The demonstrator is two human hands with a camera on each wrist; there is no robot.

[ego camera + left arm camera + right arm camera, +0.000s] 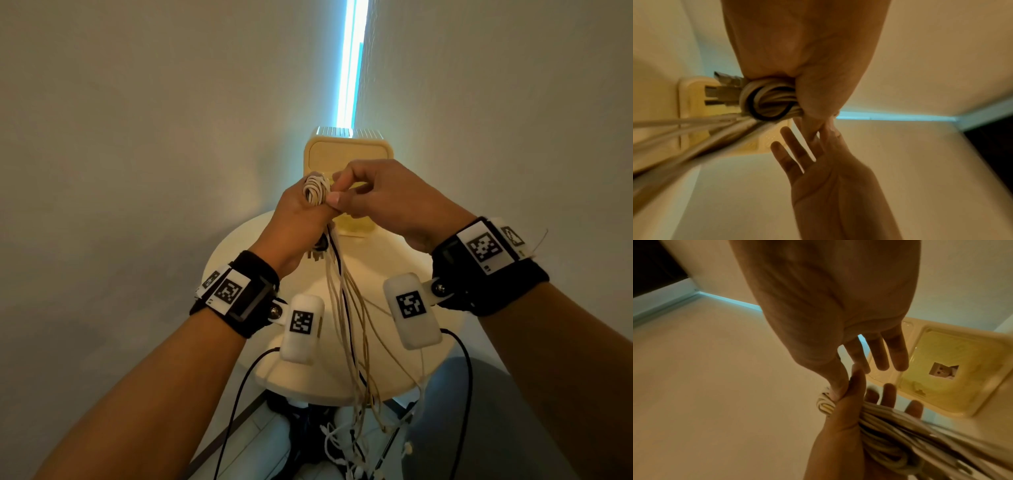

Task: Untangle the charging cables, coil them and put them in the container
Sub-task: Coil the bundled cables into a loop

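So the person's got both hands up over a small round white table (442, 325), right in front of the container (349, 161), a pale yellow plastic box sitting at the far edge of the table against the wall. Left hand (298, 219) is holding the charging cables (317, 192): a tight little coil of white cord wrapped round the thumb side, fingers curled behind the bundle. From the left wrist camera you can see a dark cable looped in with the white ones. The loose ends hang straight down from that hand, cross the near edge of the table and end in a messy pile down by the floor, so still pretty tangled there.

Right hand (383, 198) is touching the coil from the right, thumb and forefinger pinching a strand at the top of it, while the other three fingers (898, 353) stick out fairly straight over the open box. Something small and white lies in the bottom of the container, can't tell what
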